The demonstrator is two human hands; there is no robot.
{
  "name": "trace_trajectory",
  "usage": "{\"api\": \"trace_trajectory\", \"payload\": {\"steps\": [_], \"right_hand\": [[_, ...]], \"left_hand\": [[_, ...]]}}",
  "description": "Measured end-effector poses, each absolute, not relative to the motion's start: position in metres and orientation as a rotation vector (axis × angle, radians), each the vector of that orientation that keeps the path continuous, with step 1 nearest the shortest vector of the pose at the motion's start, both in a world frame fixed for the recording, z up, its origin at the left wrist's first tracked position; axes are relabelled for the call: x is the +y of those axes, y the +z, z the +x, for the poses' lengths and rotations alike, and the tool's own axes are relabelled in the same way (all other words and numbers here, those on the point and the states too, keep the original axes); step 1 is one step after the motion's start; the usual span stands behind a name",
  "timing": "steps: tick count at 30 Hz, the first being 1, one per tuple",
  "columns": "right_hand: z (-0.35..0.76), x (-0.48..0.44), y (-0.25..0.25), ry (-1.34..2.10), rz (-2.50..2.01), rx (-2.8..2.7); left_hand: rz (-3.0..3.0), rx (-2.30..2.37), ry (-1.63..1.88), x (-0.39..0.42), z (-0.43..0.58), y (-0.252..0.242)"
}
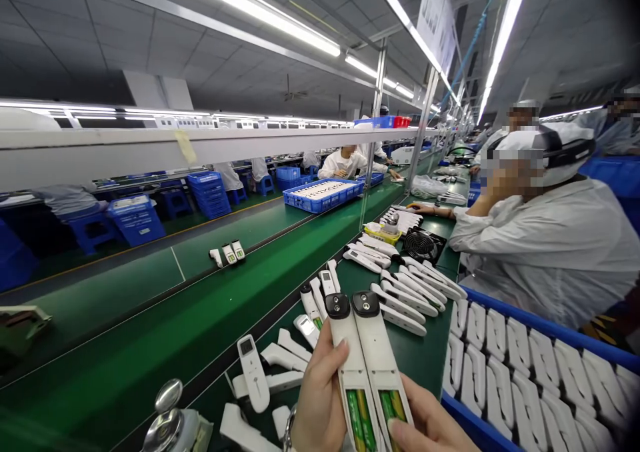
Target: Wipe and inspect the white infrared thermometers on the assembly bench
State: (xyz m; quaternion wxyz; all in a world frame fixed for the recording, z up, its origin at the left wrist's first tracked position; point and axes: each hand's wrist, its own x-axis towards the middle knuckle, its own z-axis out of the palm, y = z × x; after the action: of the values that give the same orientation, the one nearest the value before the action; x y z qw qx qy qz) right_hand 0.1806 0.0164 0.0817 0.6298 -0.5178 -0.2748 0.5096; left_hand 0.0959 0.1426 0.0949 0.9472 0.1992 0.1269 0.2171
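Two white handheld thermometers (363,352) are held side by side near the bottom middle of the head view, their black sensor ends pointing away from me. Both have open battery bays showing green batteries (373,419). My left hand (317,399) wraps round them from the left, thumb on the left unit. My right hand (433,422) pinches the right unit from below. Several more white thermometers (400,299) lie in rows on the green bench ahead.
A green conveyor belt (165,332) runs along the left, carrying three thermometers (227,253). A blue bin (530,365) of white shells sits at right. A person in white (545,239) sits at the right beside a small black fan (423,244). A blue crate (323,195) stands farther along.
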Motion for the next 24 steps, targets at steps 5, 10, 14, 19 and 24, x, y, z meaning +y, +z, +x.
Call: {"api": "trace_trajectory", "payload": {"steps": [5,10,14,19,24], "right_hand": [[0.185,0.020,0.065,1.042,-1.007,-0.459],[0.191,0.022,0.063,0.907,-1.021,-0.333],[0.186,0.022,0.070,0.882,-1.084,-0.198],[0.177,0.023,0.073,0.868,-1.085,-0.320],[0.176,0.022,0.073,0.884,-1.138,-0.434]], "left_hand": [[0.250,0.163,0.283,0.149,0.095,0.099],[0.192,0.190,0.411,0.153,0.093,0.099],[0.280,0.223,0.527,0.151,0.095,0.096],[0.240,0.182,0.539,0.150,0.096,0.091],[0.202,0.114,0.472,0.148,0.094,0.091]]}}
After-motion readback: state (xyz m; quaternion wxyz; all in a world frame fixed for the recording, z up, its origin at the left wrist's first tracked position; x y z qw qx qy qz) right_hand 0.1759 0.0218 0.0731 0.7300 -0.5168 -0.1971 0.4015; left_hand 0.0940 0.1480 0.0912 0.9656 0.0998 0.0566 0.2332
